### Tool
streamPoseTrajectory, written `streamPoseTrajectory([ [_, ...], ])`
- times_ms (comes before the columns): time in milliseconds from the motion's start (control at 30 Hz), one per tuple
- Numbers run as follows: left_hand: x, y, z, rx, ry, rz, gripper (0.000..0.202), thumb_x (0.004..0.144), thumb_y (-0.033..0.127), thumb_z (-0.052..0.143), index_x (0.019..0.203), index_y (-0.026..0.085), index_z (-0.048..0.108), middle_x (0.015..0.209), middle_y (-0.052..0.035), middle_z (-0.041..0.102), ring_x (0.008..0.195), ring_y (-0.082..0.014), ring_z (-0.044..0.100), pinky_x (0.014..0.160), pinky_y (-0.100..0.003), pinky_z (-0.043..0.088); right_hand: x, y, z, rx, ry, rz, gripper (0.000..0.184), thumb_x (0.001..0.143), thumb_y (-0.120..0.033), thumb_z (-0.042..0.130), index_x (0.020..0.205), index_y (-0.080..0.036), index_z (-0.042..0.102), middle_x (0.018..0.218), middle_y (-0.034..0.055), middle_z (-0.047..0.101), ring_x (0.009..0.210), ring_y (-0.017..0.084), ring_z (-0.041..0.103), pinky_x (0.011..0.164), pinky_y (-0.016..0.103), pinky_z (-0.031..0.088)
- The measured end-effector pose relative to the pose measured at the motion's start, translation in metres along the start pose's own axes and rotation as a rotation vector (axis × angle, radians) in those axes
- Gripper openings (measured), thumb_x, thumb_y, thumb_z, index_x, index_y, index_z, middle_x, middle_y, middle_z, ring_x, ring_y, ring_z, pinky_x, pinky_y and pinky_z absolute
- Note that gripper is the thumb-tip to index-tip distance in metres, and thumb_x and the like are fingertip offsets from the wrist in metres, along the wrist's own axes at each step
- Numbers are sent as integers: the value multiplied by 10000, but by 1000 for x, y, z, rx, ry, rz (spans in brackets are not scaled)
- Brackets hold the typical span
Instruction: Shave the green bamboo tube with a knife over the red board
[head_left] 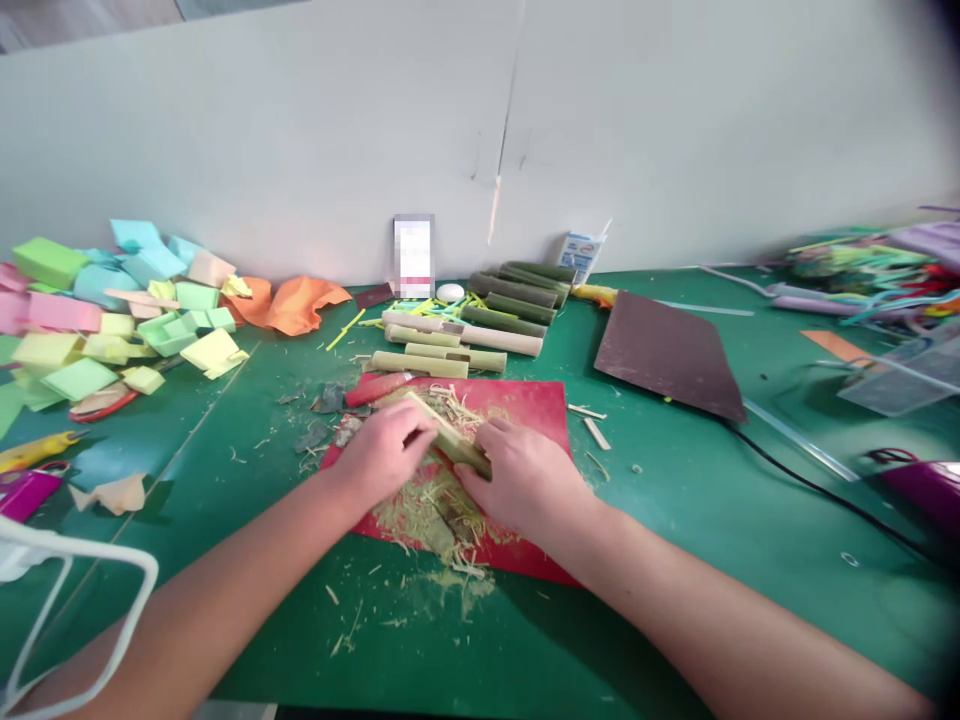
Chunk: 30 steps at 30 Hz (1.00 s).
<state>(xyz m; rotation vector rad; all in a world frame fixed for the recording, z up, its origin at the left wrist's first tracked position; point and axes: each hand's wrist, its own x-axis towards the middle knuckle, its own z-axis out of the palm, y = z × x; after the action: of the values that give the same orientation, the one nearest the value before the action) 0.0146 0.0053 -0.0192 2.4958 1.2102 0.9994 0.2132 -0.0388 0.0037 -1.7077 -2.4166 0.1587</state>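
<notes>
Both my hands work over a red cutting mat on the green table. My left hand is closed around the upper end of a split piece of bamboo. My right hand is closed on its lower end. The piece lies slanted between the two hands. A heap of pale bamboo shavings covers the mat under my hands. A red-handled knife lies at the mat's far left corner.
Green and pale bamboo tubes lie in rows behind the mat. Coloured paper boxes pile up at the left. A dark brown sheet lies to the right, with a black cable and a clear box beyond it.
</notes>
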Motion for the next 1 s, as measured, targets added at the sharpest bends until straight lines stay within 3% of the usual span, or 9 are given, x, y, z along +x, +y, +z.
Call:
streamPoseTrajectory([
  [67,0,0,-1,-4,1,-11,160,858,191,530,715,151,591,730,-29,595,685,-133,563,661,-263,461,0,-1,-1,-8,-3,-3,170,794,-350,521,746,-189,549,772,29,590,664,152,552,532,277,298],
  [167,-1,0,-1,41,104,-39,171,847,195,540,688,154,584,707,-27,587,683,-143,565,676,-278,465,-1,-2,-3,-13,5,-1,182,797,-357,516,738,-188,549,786,39,596,678,161,559,532,278,297],
  [333,-5,3,1,-3,-34,75,131,868,172,502,791,158,606,774,-42,599,722,-137,568,679,-265,471,-1,-2,-2,-11,11,0,158,775,-341,543,733,-189,539,772,28,595,662,153,551,526,271,282],
  [467,-2,-2,0,128,83,61,178,875,187,490,739,146,598,754,-51,590,736,-156,572,723,-302,481,0,-2,-1,-1,17,6,197,782,-371,536,699,-193,526,770,30,589,646,143,532,518,270,267],
  [633,-2,2,4,119,-26,123,147,889,172,471,873,148,615,838,-63,629,800,-159,598,755,-298,495,0,0,2,2,34,-6,169,786,-348,533,714,-196,528,751,15,579,629,136,524,516,271,270],
  [867,0,-17,-2,92,105,70,158,875,176,504,952,171,641,923,-73,647,899,-175,608,849,-333,494,-1,0,1,0,31,-9,189,786,-364,538,705,-193,527,756,19,583,631,141,532,513,274,281],
  [1000,-2,-10,0,62,130,23,147,866,177,516,915,163,654,890,-76,649,852,-175,616,807,-333,510,-1,-1,-1,9,26,5,199,782,-374,538,698,-193,526,748,20,581,634,147,535,513,278,282],
])
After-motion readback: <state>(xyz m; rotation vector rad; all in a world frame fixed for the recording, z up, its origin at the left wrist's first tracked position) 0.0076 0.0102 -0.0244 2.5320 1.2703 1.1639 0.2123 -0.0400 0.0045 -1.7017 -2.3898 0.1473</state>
